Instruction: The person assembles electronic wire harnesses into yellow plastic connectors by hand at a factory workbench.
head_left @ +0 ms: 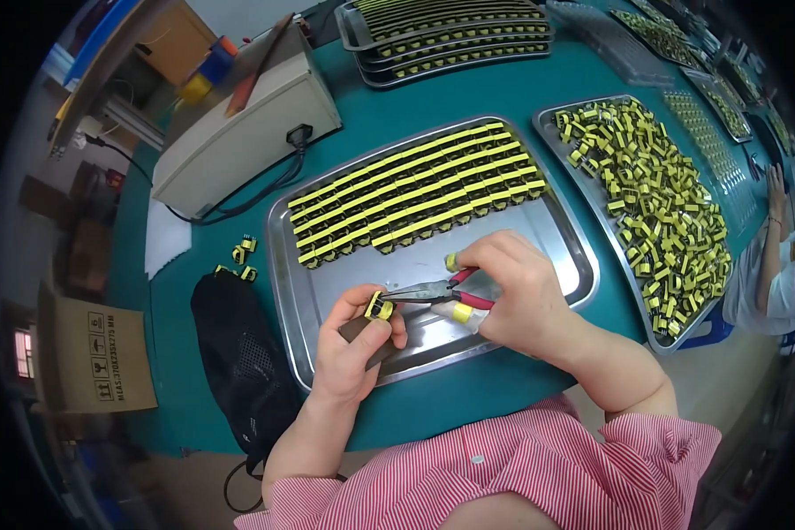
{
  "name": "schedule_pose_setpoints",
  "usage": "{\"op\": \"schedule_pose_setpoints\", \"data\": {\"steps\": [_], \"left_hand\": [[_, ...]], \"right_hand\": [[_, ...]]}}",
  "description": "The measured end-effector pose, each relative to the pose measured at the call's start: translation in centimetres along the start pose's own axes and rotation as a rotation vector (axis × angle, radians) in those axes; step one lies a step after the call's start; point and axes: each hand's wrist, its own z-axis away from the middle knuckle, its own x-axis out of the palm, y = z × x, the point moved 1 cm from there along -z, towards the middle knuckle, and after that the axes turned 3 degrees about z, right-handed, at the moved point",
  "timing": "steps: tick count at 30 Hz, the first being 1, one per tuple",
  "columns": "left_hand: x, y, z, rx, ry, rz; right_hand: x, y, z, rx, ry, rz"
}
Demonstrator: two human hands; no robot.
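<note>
My left hand (337, 360) pinches a small yellow-and-black transformer (381, 306) between thumb and fingers. A dark brown piece (355, 329) shows in the same hand; its kind is unclear. My right hand (528, 290) is closed around needle-nose pliers (428, 292) with red handles, and yellow wraps cover some of its fingertips. The jaws' tips reach the top of the transformer; whether they grip it is too small to tell. Both hands are over the near part of a metal tray (336, 287), whose far part bears rows of similar transformers (420, 190).
To the right, a second tray (602, 231) holds a loose heap of transformers. Stacked trays (455, 66) stand at the back. A beige box-shaped device (243, 124) with a black cord, several loose transformers (245, 252) and a black bag (238, 353) lie left. Another person's arm (773, 230) is far right.
</note>
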Motion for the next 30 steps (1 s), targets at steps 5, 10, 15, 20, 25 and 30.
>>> {"op": "schedule_pose_setpoints", "data": {"steps": [5, 10, 15, 20, 25, 30], "left_hand": [[0.12, -0.18, -0.16, 0.040, 0.024, -0.064], [0.04, -0.16, -0.20, 0.062, 0.040, -0.167], [0.18, -0.01, -0.16, 0.093, 0.106, -0.282], [0.00, -0.03, -0.11, 0.122, 0.115, -0.266], [-0.07, 0.11, -0.02, 0.126, 0.124, -0.297], [-0.10, 0.03, -0.13, 0.136, 0.136, -0.316]], "right_hand": [[-0.34, -0.18, 0.08, 0.017, -0.020, 0.110], [-0.17, -0.13, 0.13, 0.012, -0.016, 0.138], [-0.12, -0.18, 0.00, 0.018, -0.028, 0.137], [-0.13, -0.41, -0.03, 0.021, -0.015, 0.133], [-0.19, -0.54, -0.05, 0.016, -0.029, 0.132], [-0.09, -0.48, -0.06, 0.004, -0.029, 0.136]]}}
